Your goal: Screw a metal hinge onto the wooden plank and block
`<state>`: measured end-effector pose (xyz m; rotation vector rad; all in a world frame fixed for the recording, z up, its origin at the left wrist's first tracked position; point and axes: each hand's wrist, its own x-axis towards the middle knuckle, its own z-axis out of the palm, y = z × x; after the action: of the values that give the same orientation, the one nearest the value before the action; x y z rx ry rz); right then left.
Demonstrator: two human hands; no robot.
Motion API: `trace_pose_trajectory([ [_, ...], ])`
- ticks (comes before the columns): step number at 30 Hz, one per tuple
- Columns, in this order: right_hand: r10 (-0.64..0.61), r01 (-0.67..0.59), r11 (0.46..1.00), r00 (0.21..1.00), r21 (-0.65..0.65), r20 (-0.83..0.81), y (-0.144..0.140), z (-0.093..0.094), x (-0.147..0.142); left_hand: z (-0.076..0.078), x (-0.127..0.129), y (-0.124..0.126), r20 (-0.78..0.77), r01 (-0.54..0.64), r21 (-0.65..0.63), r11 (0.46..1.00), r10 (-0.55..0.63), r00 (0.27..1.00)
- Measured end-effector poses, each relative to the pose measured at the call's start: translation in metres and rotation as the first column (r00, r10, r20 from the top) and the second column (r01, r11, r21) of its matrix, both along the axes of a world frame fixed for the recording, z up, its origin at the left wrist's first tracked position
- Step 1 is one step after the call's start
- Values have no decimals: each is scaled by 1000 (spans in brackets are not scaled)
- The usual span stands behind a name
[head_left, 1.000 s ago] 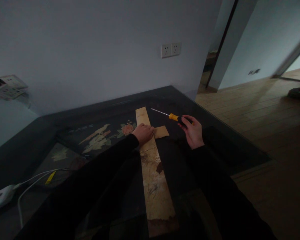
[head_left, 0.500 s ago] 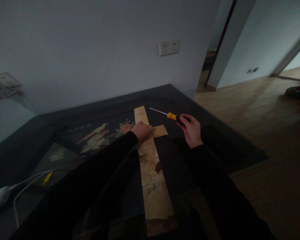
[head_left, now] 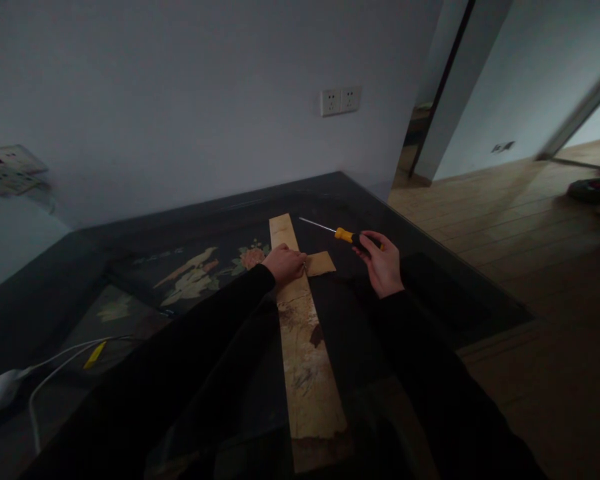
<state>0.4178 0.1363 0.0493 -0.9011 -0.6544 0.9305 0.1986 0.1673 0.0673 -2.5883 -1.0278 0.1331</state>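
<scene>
Left hand (head_left: 286, 263), knuckles up, fingers curled, presses on the long wooden plank (head_left: 305, 360) where a short wooden piece (head_left: 321, 263) meets it; whether it pinches anything between the fingertips cannot be told. Right hand (head_left: 383, 263), palm turned inward, is clenched around the yellow-and-black screwdriver (head_left: 347, 235), whose shaft points left and away above the dark glass table (head_left: 430, 280). Both sleeves are black.

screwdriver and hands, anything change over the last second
Nothing visibly changed. The right hand keeps hold of the screwdriver, shaft pointing left above the table, and the left hand stays pressed on the wood strip where the small piece meets it.
</scene>
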Motion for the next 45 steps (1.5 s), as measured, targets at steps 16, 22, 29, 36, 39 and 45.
trace_pose_trajectory([
  [16, -1, 1, 1000, 1000, -15, -1, 2, -4, 0, -1, -1, 8, 20, 10, -32, 999, -10, 1000],
  [22, -1, 1, 1000, 1000, -14, -2, 3, -4, 0, -1, -2, 9, 39, 13, -39, 999, -12, 999],
  [29, 9, -8, 1000, 1000, -18, 13, 2, -4, 1, -4, -7, 9, 86, -13, -27, 1000, 15, 996],
  [36, 4, -4, 1000, 1000, -25, -4, 2, -3, 1, -1, -12, 3, 90, 16, -14, 1000, -15, 996],
  [39, 2, -2, 1000, 1000, -25, -6, 1, -2, 1, 1, -16, 0, 68, 43, -26, 999, -41, 997],
  [45, 5, -5, 1000, 1000, -24, -6, 0, -1, 0, -2, -20, -1, 75, 89, -62, 994, -84, 994],
])
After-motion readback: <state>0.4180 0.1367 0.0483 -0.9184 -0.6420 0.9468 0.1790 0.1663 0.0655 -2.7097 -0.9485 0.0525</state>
